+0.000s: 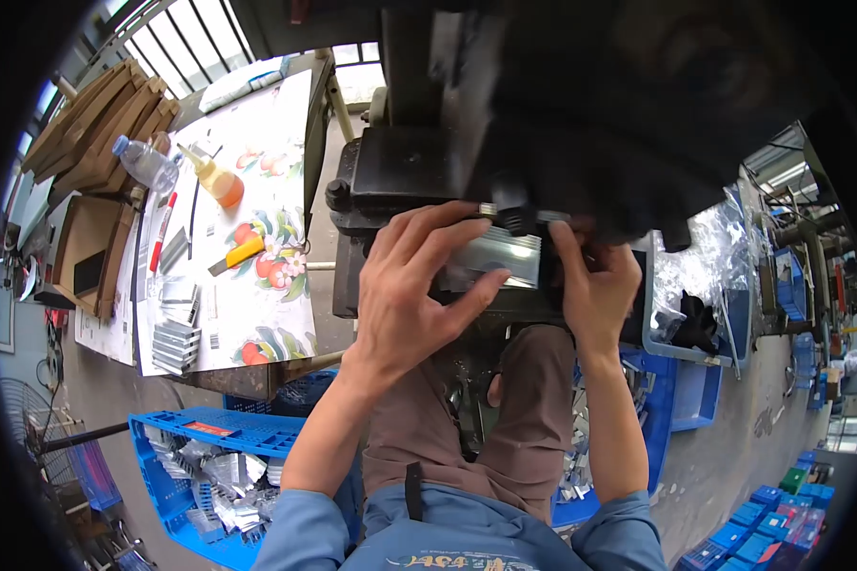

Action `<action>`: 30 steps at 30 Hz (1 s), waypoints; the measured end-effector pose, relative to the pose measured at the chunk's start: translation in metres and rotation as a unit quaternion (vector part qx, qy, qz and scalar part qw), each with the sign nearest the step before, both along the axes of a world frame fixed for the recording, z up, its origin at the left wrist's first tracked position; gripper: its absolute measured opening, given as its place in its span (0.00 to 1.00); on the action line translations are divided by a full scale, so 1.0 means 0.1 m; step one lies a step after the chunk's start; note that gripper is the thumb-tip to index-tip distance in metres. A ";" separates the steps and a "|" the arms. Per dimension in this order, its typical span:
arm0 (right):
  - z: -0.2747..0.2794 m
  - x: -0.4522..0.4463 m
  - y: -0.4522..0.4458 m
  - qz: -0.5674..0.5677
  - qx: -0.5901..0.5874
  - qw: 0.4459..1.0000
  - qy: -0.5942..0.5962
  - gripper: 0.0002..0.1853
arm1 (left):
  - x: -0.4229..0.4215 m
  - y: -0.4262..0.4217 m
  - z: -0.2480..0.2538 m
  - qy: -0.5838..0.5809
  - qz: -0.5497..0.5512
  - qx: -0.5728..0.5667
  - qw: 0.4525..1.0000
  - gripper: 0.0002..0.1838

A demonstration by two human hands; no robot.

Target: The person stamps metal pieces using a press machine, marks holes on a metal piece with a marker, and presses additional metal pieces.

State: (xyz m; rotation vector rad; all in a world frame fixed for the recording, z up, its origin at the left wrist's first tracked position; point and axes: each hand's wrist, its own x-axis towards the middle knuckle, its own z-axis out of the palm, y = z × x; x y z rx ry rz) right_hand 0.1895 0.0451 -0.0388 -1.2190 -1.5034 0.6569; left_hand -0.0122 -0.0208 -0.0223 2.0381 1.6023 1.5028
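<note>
A shiny ribbed metal piece (pixel 507 257) sits under the dark head of a black machine (pixel 405 162). My left hand (pixel 400 290) grips this piece from the left, its thumb along the lower edge and its fingers reaching over the top toward the machine. Just right of the piece is my right hand (pixel 602 290), with curled fingers close under the machine head. Shadow covers part of those fingers, and whatever they hold is hidden. A small dark round machine part (pixel 516 219) stands between my hands at the piece's upper edge.
On the left, a flowered table (pixel 281 328) carries stacked metal pieces (pixel 176 344), a yellow cutter (pixel 238 255), a glue-like bottle (pixel 217 181) and a water bottle (pixel 146 164). A blue crate (pixel 162 490) of metal parts is below; a plastic-lined bin (pixel 652 328) stands right.
</note>
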 end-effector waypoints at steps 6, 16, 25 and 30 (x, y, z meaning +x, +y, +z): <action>0.23 0.00 -0.03 0.098 -0.048 0.992 0.068 0.11 | 0.00 -0.02 0.06 -0.018 -0.020 0.023 0.999 0.21; 0.05 0.86 -0.79 -0.018 0.042 0.999 0.016 0.11 | -0.05 -0.07 0.52 0.109 -0.040 -0.090 0.989 0.27; -0.66 2.29 -2.10 -0.330 -0.007 0.911 -0.247 0.17 | 0.14 -0.20 0.62 0.113 0.019 0.011 0.993 0.13; -0.11 1.20 -1.69 -0.086 0.067 0.988 -0.111 0.21 | 0.57 -0.38 0.44 -0.305 -0.055 -0.178 0.934 0.18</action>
